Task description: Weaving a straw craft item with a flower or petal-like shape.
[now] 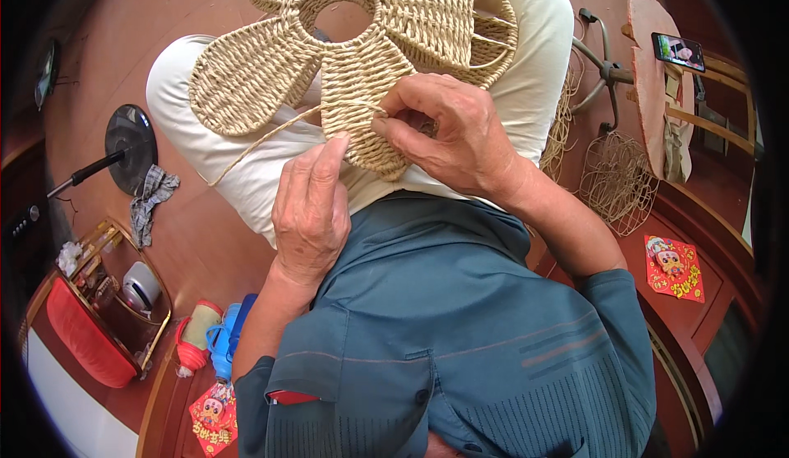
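Note:
A flower-shaped piece woven from straw-coloured cord [246,72], with a round hole in its middle, rests across my white-trousered legs. My right hand [448,133] pinches a thin loose cord [263,136] at the right of the lower petal [362,88]; the cord crosses that petal and trails left over my thigh. My left hand [311,211] is below, fingers fairly straight, index tip touching the petal's lower left edge; its thumb is mostly hidden.
A black round stand base [131,142] with a cloth [152,203] lies at left. A red-cushioned seat [90,331] and bottles [220,343] are lower left. At right are tangled cord [616,183], a metal stand [606,72] and a wooden board [645,121] with a phone [678,52].

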A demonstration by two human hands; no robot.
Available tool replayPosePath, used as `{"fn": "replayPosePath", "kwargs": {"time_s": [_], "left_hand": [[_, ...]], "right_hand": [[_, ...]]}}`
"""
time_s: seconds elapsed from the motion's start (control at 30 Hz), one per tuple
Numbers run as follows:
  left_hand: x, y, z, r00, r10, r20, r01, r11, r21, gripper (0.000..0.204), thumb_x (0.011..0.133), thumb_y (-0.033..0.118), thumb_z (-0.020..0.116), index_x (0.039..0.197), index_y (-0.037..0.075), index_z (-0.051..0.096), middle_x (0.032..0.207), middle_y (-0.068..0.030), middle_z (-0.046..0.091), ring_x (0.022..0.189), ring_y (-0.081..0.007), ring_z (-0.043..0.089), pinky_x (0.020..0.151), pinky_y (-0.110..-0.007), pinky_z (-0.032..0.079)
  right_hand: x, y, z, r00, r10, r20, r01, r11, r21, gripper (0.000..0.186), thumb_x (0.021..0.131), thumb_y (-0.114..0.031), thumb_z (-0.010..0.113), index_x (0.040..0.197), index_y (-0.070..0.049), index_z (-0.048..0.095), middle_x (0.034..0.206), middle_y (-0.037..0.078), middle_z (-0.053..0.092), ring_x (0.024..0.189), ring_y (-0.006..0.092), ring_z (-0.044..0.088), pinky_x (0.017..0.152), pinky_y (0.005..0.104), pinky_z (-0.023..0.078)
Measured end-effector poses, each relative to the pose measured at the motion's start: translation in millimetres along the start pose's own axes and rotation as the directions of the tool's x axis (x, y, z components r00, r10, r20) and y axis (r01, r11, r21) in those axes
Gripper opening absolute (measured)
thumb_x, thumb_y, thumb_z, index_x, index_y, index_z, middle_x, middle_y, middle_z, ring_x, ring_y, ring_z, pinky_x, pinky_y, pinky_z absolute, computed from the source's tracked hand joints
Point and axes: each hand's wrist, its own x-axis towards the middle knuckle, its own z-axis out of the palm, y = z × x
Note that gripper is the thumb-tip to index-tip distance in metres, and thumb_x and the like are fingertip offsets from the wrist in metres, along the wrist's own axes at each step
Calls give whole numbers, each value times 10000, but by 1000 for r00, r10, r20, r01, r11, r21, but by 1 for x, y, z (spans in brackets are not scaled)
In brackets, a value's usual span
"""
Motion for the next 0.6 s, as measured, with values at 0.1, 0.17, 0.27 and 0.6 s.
{"fn": "replayPosePath", "kwargs": {"time_s": [0.1,0.17,0.27,0.6], "left_hand": [[2,-3,0,1000,27,-7,-28,999,-46,599,830,-186,618,1385,18,710,1174,-186,747,1055,-358,726,937,-443,580],[5,-2,5,998,61,29,-60,997,-56,589,852,-172,610,1398,26,709,1224,-189,737,1111,-370,713,988,-452,570],[-1,-7,-5,997,58,41,-58,998,-3,543,899,-144,627,1410,17,713,1253,-190,733,1130,-379,705,1007,-475,564],[4,-1,-4,992,-43,122,48,998,-36,486,952,-182,527,1400,-35,644,1189,-218,720,1099,-397,708,953,-483,570]], "right_hand": [[-1,-7,-11,999,-11,31,14,995,-96,144,910,-79,836,956,-10,717,817,91,683,747,220,682,692,358,560],[-2,-5,-19,999,-36,18,38,988,-152,125,895,-83,820,955,-37,721,822,100,690,758,252,690,710,386,561],[5,2,-5,997,-82,-3,82,993,-79,92,895,-122,769,912,-73,693,839,117,699,811,347,705,769,465,563],[-6,-3,4,997,-81,-18,81,996,-31,112,886,-130,761,915,-83,664,847,81,669,860,312,699,791,448,503]]}}
